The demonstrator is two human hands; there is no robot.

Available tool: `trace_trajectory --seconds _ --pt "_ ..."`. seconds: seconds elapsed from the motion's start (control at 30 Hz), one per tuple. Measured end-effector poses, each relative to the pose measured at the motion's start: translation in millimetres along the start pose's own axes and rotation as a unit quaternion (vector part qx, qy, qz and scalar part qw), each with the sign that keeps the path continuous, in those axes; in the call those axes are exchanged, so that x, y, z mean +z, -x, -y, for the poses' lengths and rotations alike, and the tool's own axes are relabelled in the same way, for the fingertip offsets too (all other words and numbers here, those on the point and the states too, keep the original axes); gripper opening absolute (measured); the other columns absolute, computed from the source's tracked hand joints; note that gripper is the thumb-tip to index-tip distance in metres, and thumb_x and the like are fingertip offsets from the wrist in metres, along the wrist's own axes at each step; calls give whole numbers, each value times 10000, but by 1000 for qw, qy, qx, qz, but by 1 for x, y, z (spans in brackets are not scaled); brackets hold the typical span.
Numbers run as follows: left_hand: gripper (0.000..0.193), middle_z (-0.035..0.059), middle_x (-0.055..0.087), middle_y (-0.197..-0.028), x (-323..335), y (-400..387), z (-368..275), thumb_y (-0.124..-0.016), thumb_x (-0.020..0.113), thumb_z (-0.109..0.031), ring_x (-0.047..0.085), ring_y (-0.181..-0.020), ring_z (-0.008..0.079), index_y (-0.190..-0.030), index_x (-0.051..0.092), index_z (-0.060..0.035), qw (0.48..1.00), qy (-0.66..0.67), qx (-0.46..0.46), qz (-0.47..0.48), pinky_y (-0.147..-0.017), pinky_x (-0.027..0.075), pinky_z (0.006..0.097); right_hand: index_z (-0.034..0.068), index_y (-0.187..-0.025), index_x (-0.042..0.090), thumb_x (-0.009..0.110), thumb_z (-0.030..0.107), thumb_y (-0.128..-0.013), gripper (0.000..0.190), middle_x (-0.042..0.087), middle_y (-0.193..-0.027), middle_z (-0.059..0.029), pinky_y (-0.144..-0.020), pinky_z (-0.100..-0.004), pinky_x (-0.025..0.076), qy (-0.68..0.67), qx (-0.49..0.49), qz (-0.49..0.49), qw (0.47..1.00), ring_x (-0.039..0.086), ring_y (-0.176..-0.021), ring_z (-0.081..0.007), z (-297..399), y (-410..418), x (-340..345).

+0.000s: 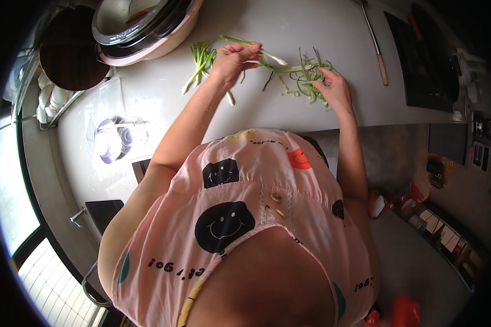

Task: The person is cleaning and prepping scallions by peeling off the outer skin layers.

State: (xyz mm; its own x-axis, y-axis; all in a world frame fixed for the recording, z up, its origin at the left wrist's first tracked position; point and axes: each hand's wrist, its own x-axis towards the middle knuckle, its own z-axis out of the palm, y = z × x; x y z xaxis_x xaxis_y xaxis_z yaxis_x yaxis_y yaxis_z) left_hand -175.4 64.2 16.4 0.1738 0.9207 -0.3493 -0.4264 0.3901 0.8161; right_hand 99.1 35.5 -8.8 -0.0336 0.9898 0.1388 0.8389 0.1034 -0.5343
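Note:
My left hand (234, 60) pinches a green onion (273, 57) between thumb and fingers, its white root end pointing right and its green end showing to the left. Under and left of this hand lies a bunch of green onions (200, 61) on the pale countertop. My right hand (334, 89) is at the edge of a loose heap of onion scraps (309, 75), thumb and fingers apart with nothing plainly held. Whether its fingertips touch the scraps is hard to tell. One white onion end (230, 98) lies beside my left wrist.
Stacked basins (147, 49) stand at the far left, a red-handled item (137, 16) in the top one. A wooden-handled tool (381, 69) lies on the countertop (266, 116) at right, before a black cooktop (413, 61). Clear containers (127, 133) sit left, in glare.

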Motion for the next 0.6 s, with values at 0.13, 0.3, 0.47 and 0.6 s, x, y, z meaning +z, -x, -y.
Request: trace_trajectory --seconds 0.13,0.3,0.47,0.6 --pt "145 49 612 -753 -37 -4 -15 -793 607 -121 583 -682 124 -891 619 -15 997 -61 -11 -35 -619 481 246 63 -927 625 635 201 -724 246 611 -751 -76 -590 -291 453 -79 5 -19 997 585 -637 -204 -3 7 -1" --pt "133 61 613 -741 -20 1 -10 -793 611 -127 586 -668 123 -855 616 -10 997 -79 4 -22 -595 485 238 36 -888 614 564 214 -798 206 616 -739 -81 -577 -279 450 -175 56 67 981 583 -617 -180 22 4 4" --pt "132 44 608 -677 10 3 7 -770 645 -144 580 -621 110 -781 618 -15 994 -108 13 22 -574 480 228 12 -846 612 522 216 -837 223 627 -676 -70 -560 -244 452 -330 78 143 930 592 -621 -121 84 0 0" --pt "113 53 614 -691 25 3 13 -776 634 -116 571 -620 103 -779 623 -4 990 -117 69 22 -585 476 230 -7 -838 601 534 173 -834 193 627 -682 -59 -547 -226 455 -322 47 128 937 599 -623 -108 80 -1 11"
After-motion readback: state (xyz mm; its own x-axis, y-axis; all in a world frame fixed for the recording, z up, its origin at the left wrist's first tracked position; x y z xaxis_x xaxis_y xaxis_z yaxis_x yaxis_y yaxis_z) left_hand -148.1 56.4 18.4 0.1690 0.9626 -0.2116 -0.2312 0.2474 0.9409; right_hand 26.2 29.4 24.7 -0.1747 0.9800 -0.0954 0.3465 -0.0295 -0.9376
